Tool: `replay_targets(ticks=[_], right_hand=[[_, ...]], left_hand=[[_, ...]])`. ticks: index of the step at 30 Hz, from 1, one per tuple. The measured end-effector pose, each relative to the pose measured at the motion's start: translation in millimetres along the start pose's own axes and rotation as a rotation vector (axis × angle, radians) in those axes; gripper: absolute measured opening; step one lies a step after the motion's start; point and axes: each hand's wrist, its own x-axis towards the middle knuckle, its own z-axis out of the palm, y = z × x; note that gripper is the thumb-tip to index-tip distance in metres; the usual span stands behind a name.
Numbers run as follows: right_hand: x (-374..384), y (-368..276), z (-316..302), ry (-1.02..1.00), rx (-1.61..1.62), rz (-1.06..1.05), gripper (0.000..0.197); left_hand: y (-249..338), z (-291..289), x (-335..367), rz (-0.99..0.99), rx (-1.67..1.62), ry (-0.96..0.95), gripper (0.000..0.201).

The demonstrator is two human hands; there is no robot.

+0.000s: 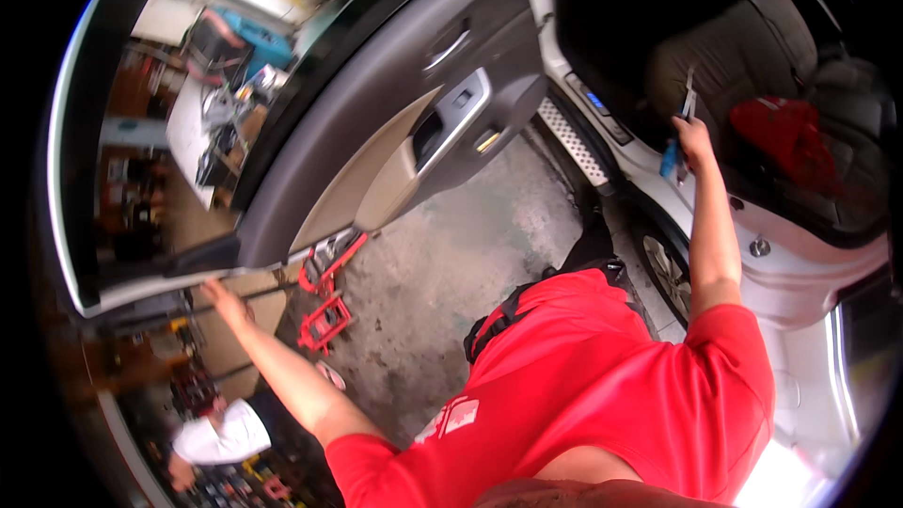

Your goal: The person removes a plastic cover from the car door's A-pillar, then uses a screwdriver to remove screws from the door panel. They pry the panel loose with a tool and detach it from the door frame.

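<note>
A car door (376, 132) with dark grey and beige trim stands swung wide on my left. My left hand (224, 299) is at its outer edge, the fingers closed on the rim and partly hidden. In the doorway on the right, my right hand (694, 139) is closed around slim hand tools. One has a blue handle (669, 158) that sticks out below the fist. A thin metal tool (690, 94) points up past the fingers; its exact kind is unclear. Behind that hand is the dark car seat (734, 56).
A red bag or cloth (785, 136) lies on the seat. Below the doorway runs a metal-studded side step (574, 143). Red metal stands (327, 320) are on the concrete floor (451, 245) under the door. Another person in a white shirt (224, 433) is at the lower left, near cluttered tools.
</note>
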Motion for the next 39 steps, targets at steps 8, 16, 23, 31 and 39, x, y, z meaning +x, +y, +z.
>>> replay_targets(ticks=[8,16,23,31,39], right_hand=[[195,43,-23,0.191,-0.416,-0.092,0.036],[290,71,-29,0.197,-0.684,0.259,0.029],[329,45,-31,0.270,-0.758,0.279,0.031],[298,58,-41,0.274,-0.705,0.046,0.035],[317,82,-96,0.475,-0.386,0.178,0.039]], left_hand=[[93,97,-58,-0.263,-0.407,0.517,0.076],[174,224,-120,-0.138,-0.103,0.553,0.083],[178,295,-80,0.036,0.132,0.566,0.075],[143,357,-73,0.091,0.252,0.512,0.074],[130,394,-64,0.099,0.247,0.474,0.074]])
